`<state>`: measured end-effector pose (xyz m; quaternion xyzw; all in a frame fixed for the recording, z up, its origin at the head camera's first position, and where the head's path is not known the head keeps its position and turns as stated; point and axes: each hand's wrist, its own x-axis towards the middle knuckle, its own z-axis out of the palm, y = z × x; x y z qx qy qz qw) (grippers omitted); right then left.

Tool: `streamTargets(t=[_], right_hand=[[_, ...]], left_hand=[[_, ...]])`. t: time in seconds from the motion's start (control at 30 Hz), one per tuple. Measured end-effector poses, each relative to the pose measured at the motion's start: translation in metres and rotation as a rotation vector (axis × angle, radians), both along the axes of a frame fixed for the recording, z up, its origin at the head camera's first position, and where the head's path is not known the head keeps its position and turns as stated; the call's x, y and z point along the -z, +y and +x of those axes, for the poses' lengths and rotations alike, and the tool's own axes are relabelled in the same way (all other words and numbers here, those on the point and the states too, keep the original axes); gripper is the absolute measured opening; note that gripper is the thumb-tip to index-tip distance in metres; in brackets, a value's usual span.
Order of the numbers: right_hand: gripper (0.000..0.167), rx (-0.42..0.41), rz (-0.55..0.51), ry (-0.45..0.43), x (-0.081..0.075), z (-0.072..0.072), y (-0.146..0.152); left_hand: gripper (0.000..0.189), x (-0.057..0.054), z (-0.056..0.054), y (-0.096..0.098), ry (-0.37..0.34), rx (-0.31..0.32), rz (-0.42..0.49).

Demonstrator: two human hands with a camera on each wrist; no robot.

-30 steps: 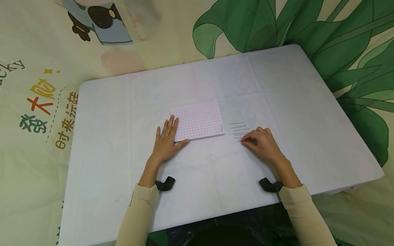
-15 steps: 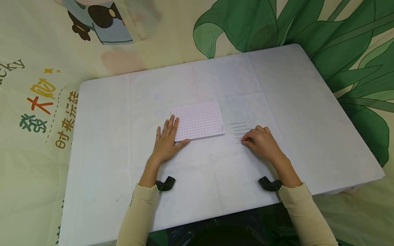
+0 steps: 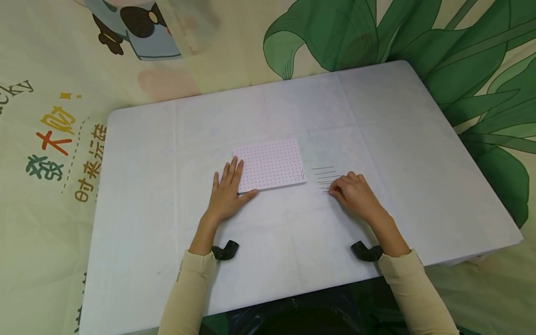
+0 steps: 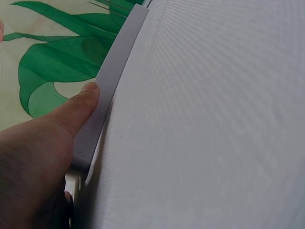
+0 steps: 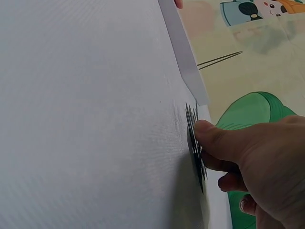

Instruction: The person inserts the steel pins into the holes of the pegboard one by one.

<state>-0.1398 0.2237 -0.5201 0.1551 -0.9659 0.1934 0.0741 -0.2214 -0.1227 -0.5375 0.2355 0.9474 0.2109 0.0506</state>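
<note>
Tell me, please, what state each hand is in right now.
Left hand: open, touching the board.
Right hand: closed, pinching a stick.

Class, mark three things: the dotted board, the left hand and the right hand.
Dotted board [image 3: 271, 164]: head view, its top face.
Left hand [image 3: 224, 198]: head view, back of the hand.
Right hand [image 3: 358, 198]: head view, back of the hand.
</note>
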Motion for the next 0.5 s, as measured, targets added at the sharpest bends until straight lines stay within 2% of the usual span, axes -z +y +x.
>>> streamTargets(t=[0.2,0.5], right_hand=[[0.009,0.022,-0.075,0.011,-0.002,-0.002,0.003],[0.011,0.012,-0.204,0.1,0.0,-0.011,0.002]], left_hand=[[0.091,-0.001,0.0,0.001,-0.005,-0.003,0.0],[0.091,-0.001,0.0,0.001,-0.008,0.0,0.004]])
